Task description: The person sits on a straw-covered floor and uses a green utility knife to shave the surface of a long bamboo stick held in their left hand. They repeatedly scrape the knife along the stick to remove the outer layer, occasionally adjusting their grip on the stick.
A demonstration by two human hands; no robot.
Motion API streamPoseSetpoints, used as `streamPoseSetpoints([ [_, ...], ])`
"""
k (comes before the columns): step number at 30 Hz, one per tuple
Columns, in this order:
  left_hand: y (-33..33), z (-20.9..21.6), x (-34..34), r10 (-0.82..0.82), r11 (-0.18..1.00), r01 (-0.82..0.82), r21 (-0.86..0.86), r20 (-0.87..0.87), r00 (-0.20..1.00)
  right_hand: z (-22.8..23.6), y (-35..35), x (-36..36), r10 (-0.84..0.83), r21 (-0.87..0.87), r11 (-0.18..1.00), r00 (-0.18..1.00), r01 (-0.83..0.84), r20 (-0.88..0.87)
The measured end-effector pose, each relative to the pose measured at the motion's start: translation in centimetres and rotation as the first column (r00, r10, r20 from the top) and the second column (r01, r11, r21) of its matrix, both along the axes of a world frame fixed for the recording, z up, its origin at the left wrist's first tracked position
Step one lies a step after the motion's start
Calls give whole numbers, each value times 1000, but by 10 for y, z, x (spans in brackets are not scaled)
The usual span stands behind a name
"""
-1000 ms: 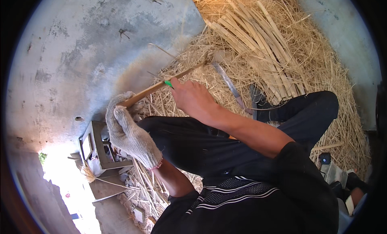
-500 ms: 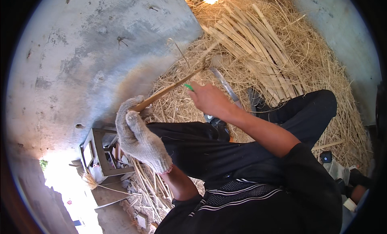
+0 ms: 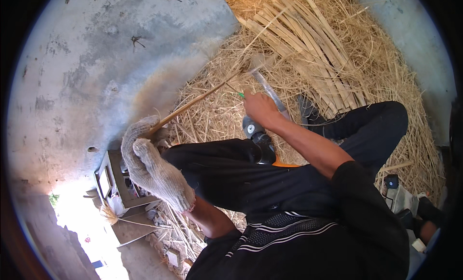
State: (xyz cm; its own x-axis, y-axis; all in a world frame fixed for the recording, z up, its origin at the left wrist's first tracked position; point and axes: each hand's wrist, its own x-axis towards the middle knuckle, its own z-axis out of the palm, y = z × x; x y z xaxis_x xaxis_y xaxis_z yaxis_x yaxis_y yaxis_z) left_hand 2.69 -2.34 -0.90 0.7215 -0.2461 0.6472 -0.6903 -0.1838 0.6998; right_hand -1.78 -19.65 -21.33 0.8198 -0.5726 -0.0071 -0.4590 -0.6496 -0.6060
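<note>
My left hand (image 3: pixel 153 166), in a knitted grey-white work glove, is closed around the near end of a long bamboo strip (image 3: pixel 189 106). The strip slants up and to the right, away from the glove, over the shavings. My bare right hand (image 3: pixel 262 109) is closed on a small tool with a green handle (image 3: pixel 240 94). A thin dark part of it reaches toward the strip's far portion; its exact shape is too small to tell. Just beyond the right hand, a long metal blade (image 3: pixel 270 92) slants up out of the shavings, its lower end partly behind the wrist.
A bundle of split bamboo strips (image 3: pixel 308 48) lies on the heap of shavings (image 3: pixel 386 73). To the left rise a stained plaster wall (image 3: pixel 96 63) and a small wooden stand (image 3: pixel 118 183) with odds and ends. My bent legs (image 3: pixel 217 174) and a black device with an orange part (image 3: pixel 264 147) lie in between.
My gloved left hand has drawn back toward the lower left with the strip. My right hand has shifted a little to the right and up with the green-handled tool.
</note>
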Motion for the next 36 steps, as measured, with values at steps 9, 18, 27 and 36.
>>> streamPoseSetpoints([
  [9, 10, -9, 12, -89, 992, 90, -87, 13, 996, 106, 38, -14, 77, 245, 957, 950, -156, 304],
  [18, 10, -6, 20, -81, 995, 80, -53, -19, 997, 111, 46, -6, 66, 161, 981, 965, -110, 254],
  [27, 5, -3, 10, 31, 999, -32, -32, -21, 999, 89, 41, 5, 19, 242, 965, 944, -104, 328],
  [36, 6, -1, 16, 34, 998, -35, -59, -23, 999, 60, 33, 27, 45, 252, 964, 985, -86, 166],
])
